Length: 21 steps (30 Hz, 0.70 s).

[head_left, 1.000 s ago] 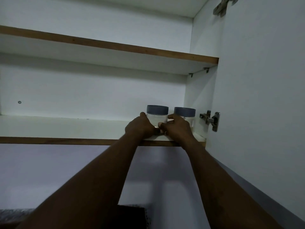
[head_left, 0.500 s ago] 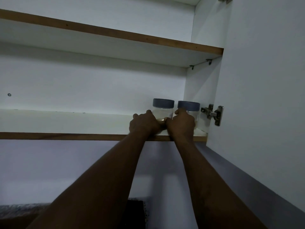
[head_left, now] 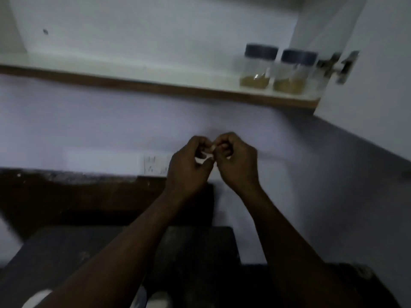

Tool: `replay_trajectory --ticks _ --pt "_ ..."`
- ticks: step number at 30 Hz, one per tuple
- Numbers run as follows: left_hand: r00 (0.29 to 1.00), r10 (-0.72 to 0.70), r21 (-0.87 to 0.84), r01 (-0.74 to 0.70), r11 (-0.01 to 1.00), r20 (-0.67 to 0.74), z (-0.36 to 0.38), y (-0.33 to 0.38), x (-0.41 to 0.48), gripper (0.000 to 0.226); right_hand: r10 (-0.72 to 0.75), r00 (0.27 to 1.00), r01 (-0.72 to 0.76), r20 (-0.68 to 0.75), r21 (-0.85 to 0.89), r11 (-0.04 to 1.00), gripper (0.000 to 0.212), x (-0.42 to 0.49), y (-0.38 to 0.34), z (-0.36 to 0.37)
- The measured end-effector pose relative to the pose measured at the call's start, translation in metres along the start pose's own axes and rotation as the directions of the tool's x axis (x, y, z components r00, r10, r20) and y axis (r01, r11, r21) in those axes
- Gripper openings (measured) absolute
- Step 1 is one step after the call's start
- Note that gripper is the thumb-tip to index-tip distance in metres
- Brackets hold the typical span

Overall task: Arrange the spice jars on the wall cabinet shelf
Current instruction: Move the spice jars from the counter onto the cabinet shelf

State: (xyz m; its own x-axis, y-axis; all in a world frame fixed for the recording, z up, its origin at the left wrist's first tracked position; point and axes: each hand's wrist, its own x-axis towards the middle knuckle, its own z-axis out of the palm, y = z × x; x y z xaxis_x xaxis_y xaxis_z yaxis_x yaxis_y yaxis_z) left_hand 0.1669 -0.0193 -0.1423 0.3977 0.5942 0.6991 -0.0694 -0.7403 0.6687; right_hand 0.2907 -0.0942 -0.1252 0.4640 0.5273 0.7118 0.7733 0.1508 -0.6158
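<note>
While two jars (head_left: 258,67) stand upright, side by side, at the right end of the shelf (head_left: 133,72), left hand (head_left: 189,167) and right hand (head_left: 238,161) are held well below it, both clenched, nothing seen gripped (blurred). Likely step: next jar to be fetched. It should be gripped round the body, lifted clear of the shelf lip, set left of the pair without knocking them

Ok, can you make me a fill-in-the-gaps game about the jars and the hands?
1. The left jar and the right jar stand at the shelf's ___ end, by the hinge.
2. The left hand and right hand are ___ the shelf, touching no jar.
3. Brownish powder fills only the ___ of each jar.
Missing words: right; below; bottom.
</note>
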Motion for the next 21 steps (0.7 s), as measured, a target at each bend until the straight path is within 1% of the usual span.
replay_trajectory --ticks 2,4,6,8,10,11,13,14,15,16,17,19,21 --pt "0.988 -0.126 0.069 0.12 0.99 0.093 -0.012 -0.032 -0.052 0.026 0.088 0.984 -0.084 0.157 -0.03 0.996 0.014 -0.053 0.017 0.022" --pt "0.958 -0.2 0.15 0.171 0.974 0.206 -0.025 -0.057 -0.098 0.028 0.17 0.952 -0.16 0.253 -0.06 0.985 0.01 -0.103 0.032 0.038" --pt "0.915 -0.279 0.208 0.224 0.952 0.292 -0.04 -0.078 -0.141 0.029 0.217 0.918 -0.186 0.331 -0.124 0.975 0.008 -0.148 0.041 0.052" --pt "0.864 -0.361 0.259 0.281 0.924 0.35 -0.055 -0.097 -0.183 0.03 0.229 0.886 -0.178 0.403 -0.161 0.971 0.007 -0.191 0.047 0.066" --pt "0.81 -0.426 0.306 0.32 0.897 0.402 -0.065 -0.114 -0.225 0.026 0.279 0.83 -0.217 0.483 -0.181 0.959 0.009 -0.234 0.054 0.08" --pt "0.773 -0.468 0.338 0.343 0.876 0.428 -0.068 -0.123 -0.244 0.028 0.323 0.792 -0.247 0.519 -0.211 0.946 0.012 -0.255 0.057 0.086" --pt "0.667 -0.578 0.439 0.392 0.809 0.47 -0.07 -0.14 -0.281 0.036 0.408 0.712 -0.287 0.571 -0.292 0.912 0.016 -0.293 0.064 0.098" --pt "0.615 -0.63 0.519 0.383 0.765 0.475 -0.071 -0.148 -0.297 0.042 0.448 0.666 -0.299 0.597 -0.336 0.893 0.017 -0.31 0.066 0.102" --pt "0.58 -0.661 0.606 0.329 0.725 0.476 -0.071 -0.155 -0.31 0.051 0.49 0.611 -0.309 0.621 -0.382 0.871 0.022 -0.324 0.067 0.107" --pt "0.561 -0.669 0.666 0.255 0.701 0.488 -0.071 -0.163 -0.321 0.061 0.535 0.555 -0.321 0.637 -0.429 0.844 0.032 -0.335 0.068 0.112" --pt "0.539 -0.674 0.697 0.205 0.687 0.505 -0.071 -0.168 -0.33 0.071 0.584 0.497 -0.339 0.641 -0.476 0.811 0.045 -0.344 0.07 0.116" --pt "0.477 -0.701 0.726 0.171 0.666 0.53 -0.071 -0.174 -0.344 0.089 0.662 0.4 -0.372 0.634 -0.548 0.749 0.069 -0.359 0.073 0.121" --pt "0.449 -0.713 0.758 0.111 0.643 0.539 -0.07 -0.181 -0.357 0.093 0.679 0.351 -0.365 0.644 -0.574 0.733 0.081 -0.37 0.076 0.125"
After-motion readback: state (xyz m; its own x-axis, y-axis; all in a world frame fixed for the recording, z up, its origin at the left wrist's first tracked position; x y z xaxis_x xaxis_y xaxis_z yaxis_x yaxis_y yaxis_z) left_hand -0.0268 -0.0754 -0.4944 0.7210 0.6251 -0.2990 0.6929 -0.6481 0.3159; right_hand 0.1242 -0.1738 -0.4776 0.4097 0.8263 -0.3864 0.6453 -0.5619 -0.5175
